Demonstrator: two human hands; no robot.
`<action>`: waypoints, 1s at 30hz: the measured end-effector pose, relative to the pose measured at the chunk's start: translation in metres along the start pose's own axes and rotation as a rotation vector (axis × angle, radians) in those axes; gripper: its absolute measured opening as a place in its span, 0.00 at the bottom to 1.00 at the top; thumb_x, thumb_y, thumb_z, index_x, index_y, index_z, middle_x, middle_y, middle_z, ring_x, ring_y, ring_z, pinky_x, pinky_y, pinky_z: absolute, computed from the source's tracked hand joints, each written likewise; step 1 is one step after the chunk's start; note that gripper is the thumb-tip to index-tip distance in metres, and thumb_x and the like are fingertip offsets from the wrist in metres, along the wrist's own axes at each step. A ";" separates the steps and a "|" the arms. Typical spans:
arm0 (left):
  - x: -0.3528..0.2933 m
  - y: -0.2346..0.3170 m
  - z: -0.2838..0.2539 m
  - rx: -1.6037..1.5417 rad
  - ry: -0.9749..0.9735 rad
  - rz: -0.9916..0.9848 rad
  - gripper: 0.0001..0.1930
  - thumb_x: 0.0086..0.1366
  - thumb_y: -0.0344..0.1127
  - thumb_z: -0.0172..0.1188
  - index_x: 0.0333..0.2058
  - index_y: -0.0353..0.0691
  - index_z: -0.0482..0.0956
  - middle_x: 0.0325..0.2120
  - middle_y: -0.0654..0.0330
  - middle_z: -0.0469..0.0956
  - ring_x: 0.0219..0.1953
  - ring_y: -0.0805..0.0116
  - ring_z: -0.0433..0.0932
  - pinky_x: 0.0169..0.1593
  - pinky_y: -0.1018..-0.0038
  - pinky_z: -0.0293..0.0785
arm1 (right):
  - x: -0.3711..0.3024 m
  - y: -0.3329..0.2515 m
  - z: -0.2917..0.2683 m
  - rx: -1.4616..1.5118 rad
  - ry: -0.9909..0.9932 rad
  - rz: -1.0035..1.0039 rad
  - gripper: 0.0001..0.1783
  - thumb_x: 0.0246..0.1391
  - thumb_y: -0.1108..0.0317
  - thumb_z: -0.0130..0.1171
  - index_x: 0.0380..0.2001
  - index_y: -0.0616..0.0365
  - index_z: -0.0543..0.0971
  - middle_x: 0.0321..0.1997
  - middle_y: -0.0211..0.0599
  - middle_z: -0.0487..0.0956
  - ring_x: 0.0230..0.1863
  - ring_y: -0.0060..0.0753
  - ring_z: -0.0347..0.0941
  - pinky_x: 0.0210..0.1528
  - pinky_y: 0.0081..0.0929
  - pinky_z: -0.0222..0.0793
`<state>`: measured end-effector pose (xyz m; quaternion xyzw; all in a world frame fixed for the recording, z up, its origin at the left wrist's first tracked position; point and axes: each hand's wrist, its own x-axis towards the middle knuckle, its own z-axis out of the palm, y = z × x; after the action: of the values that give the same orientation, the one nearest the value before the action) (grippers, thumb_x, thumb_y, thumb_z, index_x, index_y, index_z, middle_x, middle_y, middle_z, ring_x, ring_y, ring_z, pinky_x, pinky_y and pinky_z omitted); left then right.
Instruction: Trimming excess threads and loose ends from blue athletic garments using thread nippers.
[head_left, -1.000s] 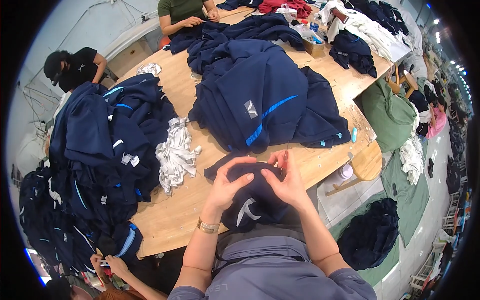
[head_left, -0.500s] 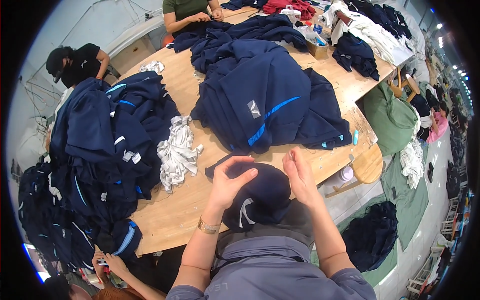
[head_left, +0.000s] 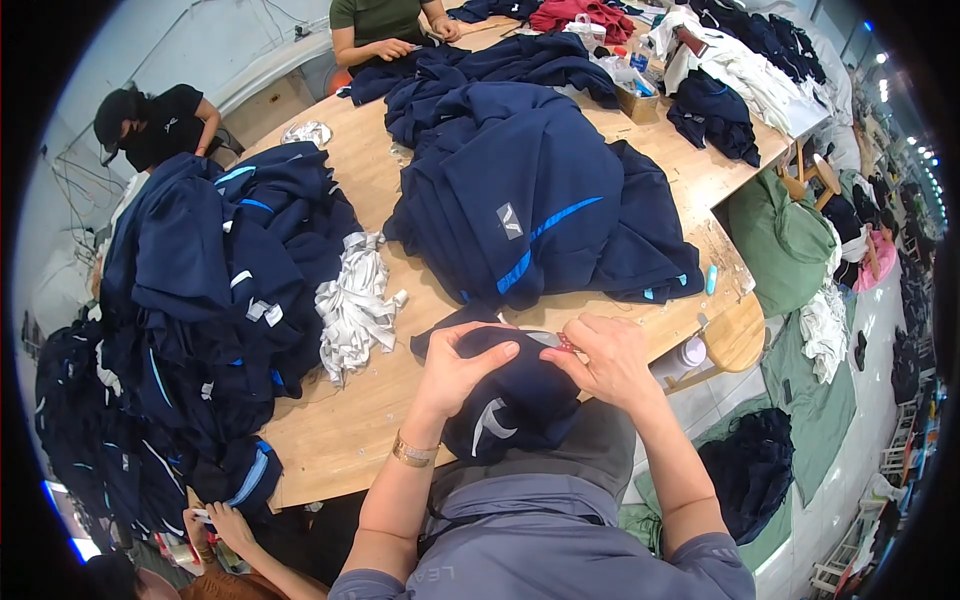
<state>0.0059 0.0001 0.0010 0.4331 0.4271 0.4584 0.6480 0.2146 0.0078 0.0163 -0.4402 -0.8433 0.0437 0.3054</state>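
My left hand (head_left: 460, 370) is holding a navy garment (head_left: 540, 405) in front of me at the near edge of the wooden table (head_left: 320, 440), the thumb pressing on the cloth and the fingers curling behind it. My right hand (head_left: 608, 358) is working just beside it, thumb and forefinger pinching a small red object (head_left: 566, 343) at the garment's upper edge; I cannot tell what that object is. A grey patch (head_left: 540, 338) is showing between my two hands, and a pale mark (head_left: 491, 420) is facing up lower on the cloth. A gold bracelet (head_left: 413, 452) is circling my left wrist.

Beyond my hands, a large navy pile (head_left: 510, 180) is covering the middle of the table. White strips (head_left: 355, 310) are lying to the left, beside another navy heap (head_left: 215, 270). A light-blue tube (head_left: 711, 280) is lying to the right, near a wooden stool (head_left: 735, 340). At the near left, a co-worker's hands (head_left: 228, 525) are holding something pale.
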 end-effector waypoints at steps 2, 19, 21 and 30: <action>0.000 0.001 0.001 -0.003 -0.003 0.004 0.11 0.53 0.28 0.66 0.35 0.30 0.79 0.30 0.62 0.79 0.31 0.79 0.75 0.38 0.82 0.71 | 0.000 0.001 0.000 0.029 0.015 0.016 0.18 0.42 0.52 0.63 0.17 0.53 0.70 0.16 0.33 0.67 0.19 0.38 0.67 0.21 0.32 0.59; 0.001 0.002 0.001 0.058 -0.021 0.017 0.11 0.52 0.27 0.65 0.35 0.32 0.80 0.29 0.63 0.79 0.31 0.80 0.74 0.38 0.82 0.71 | 0.003 0.004 -0.004 -0.027 -0.064 -0.073 0.20 0.45 0.47 0.59 0.20 0.52 0.71 0.19 0.29 0.69 0.21 0.32 0.71 0.24 0.29 0.60; 0.001 0.002 0.002 0.088 -0.024 0.035 0.10 0.52 0.27 0.66 0.35 0.32 0.80 0.29 0.63 0.79 0.31 0.79 0.74 0.38 0.82 0.71 | 0.003 0.004 -0.005 -0.025 -0.072 -0.073 0.20 0.45 0.47 0.59 0.20 0.52 0.71 0.19 0.29 0.69 0.21 0.32 0.71 0.24 0.29 0.60; 0.002 0.005 0.007 0.186 -0.042 0.074 0.13 0.51 0.28 0.67 0.36 0.33 0.78 0.30 0.63 0.78 0.33 0.80 0.74 0.39 0.83 0.70 | 0.002 0.005 0.002 0.349 -0.020 0.138 0.16 0.44 0.57 0.62 0.22 0.57 0.70 0.20 0.35 0.69 0.24 0.37 0.68 0.27 0.28 0.60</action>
<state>0.0112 0.0015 0.0076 0.5164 0.4377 0.4313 0.5964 0.2162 0.0127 0.0137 -0.4369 -0.7935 0.2147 0.3651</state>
